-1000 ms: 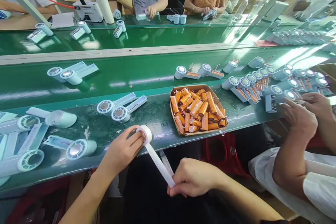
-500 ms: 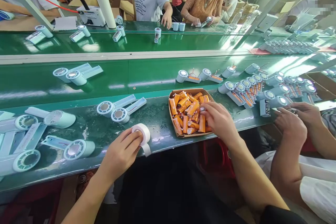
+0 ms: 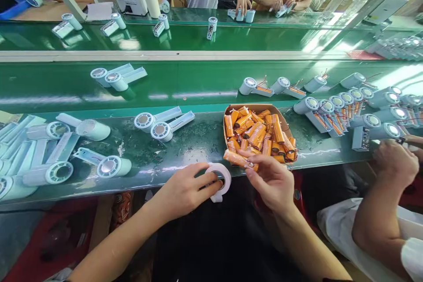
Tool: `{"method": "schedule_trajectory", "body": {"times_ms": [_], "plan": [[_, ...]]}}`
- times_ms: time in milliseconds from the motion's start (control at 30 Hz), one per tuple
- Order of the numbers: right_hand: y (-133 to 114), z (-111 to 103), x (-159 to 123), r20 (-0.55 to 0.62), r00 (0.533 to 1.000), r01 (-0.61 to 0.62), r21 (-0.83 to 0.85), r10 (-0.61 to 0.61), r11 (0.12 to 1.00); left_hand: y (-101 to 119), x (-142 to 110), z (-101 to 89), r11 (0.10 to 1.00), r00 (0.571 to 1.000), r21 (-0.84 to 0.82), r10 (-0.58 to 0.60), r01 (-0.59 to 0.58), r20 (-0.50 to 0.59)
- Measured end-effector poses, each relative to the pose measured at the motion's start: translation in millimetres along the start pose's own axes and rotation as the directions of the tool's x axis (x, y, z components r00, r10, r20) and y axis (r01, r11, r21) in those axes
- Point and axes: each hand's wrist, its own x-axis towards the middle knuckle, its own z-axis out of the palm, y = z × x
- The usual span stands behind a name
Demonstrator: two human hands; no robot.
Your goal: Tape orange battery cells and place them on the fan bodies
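My left hand [image 3: 185,189] is closed on a roll of white tape [image 3: 226,179], its fingers through the core; a short loose end hangs below the roll. Pinched in my right hand [image 3: 274,185] is an orange-wrapped battery [image 3: 235,158], held at one end just over the front edge of a shallow cardboard box [image 3: 271,108]. Many similar orange batteries [image 3: 254,134] with thin wires lie heaped in that box. Tape and held battery are close together but apart.
Light-blue handheld fan bodies [image 3: 114,166] lie at the left, with two more [image 3: 161,131] left of the box. Wired fan bodies [image 3: 325,108] crowd the right. A green conveyor [image 3: 198,83] runs behind the bench. A co-worker's hand [image 3: 393,163] is at the right; others work across.
My right hand has lifted a battery from the box and drawn it back left toward me. My left hand has brought the tape roll rightward, nearer to it. The view has shifted.
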Motion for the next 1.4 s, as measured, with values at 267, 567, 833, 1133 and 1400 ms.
{"method": "schedule_trajectory", "body": {"times_ms": [267, 567, 833, 1133, 1400], "plan": [[4.9, 3.4, -6.0, 0.043, 0.999, 0.006, 0.054, -0.008, 0.999, -3.4, 1.3, 0.8, 1.000, 1.000, -0.001, 0.014, -0.014, 0.003], [8.2, -7.0, -8.1, 0.284, 0.944, -0.197, 0.080, 0.167, 0.977, -7.9, 1.0, -3.8, 0.989, 0.992, 0.089, 0.112, -0.117, 0.056], [0.9, 5.4, -1.5, 0.229, 0.878, -0.452, 0.113, 0.420, 0.885, -9.9, 13.8, -23.8, 0.957, 0.977, 0.226, 0.149, -0.181, 0.150], [36.4, 51.3, -41.7, -0.197, 0.897, -0.329, 0.301, 0.396, 0.895, 15.4, 14.2, -8.1, 0.974, 1.000, 0.224, -0.012, 0.014, -0.013], [22.1, 13.2, -26.0, 0.235, 0.959, 0.163, -0.001, -0.158, 0.987, 5.7, 2.8, -30.5, 0.978, 0.998, -0.201, -0.039, 0.046, 0.042]]}}
